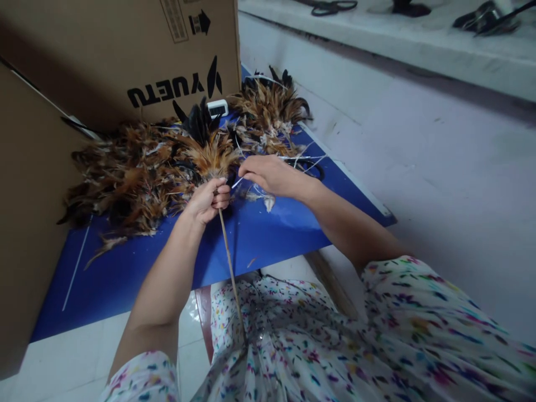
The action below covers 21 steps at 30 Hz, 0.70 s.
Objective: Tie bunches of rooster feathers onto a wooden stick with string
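My left hand is closed around the upper part of a thin wooden stick, just below a bunch of brown and black feathers fanning out at its top. The stick slants down to my lap. To the right of the bunch, my right hand pinches a thin white string that runs towards the left fingers. Beyond my right wrist, dark-handled scissors lie partly hidden on the blue table.
Loose brown feathers are heaped at the left, and another feather bundle lies at the back. A small white device sits before a large cardboard box. A ledge with scissors runs along the right wall.
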Available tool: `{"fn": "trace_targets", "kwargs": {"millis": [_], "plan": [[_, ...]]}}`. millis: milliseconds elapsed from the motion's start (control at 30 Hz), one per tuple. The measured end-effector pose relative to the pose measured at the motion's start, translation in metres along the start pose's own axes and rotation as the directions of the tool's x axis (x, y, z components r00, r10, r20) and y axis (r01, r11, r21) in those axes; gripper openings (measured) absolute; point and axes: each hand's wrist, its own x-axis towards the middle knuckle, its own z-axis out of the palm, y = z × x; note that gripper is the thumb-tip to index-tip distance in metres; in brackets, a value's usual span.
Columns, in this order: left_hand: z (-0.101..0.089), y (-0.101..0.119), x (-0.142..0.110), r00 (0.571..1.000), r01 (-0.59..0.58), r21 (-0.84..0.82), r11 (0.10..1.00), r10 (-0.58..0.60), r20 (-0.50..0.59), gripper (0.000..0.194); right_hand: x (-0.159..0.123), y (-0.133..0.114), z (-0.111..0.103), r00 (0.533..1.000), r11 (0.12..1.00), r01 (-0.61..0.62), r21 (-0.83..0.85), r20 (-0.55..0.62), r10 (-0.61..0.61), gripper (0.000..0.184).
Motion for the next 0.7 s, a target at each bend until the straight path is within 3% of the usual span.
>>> {"fn": "trace_targets", "kwargs": {"millis": [133, 367, 700], "plan": [[0.000, -0.002, 0.001, 1.000, -0.021, 0.043, 0.999, 0.021, -0.012, 0.016, 0.004, 0.000, 0.002, 0.997, 0.997, 0.057, -0.056, 0.055, -0.054, 0.023], [-0.001, -0.005, 0.004, 0.999, -0.032, 0.045, 0.998, 0.034, -0.029, 0.008, 0.011, -0.008, -0.003, 0.988, 0.969, 0.043, -0.245, 0.152, -0.005, 0.027], [0.000, -0.006, 0.002, 0.999, -0.011, 0.036, 0.999, 0.010, 0.032, 0.001, 0.027, -0.018, 0.001, 0.972, 0.938, 0.048, -0.342, 0.233, 0.035, 0.020]]}}
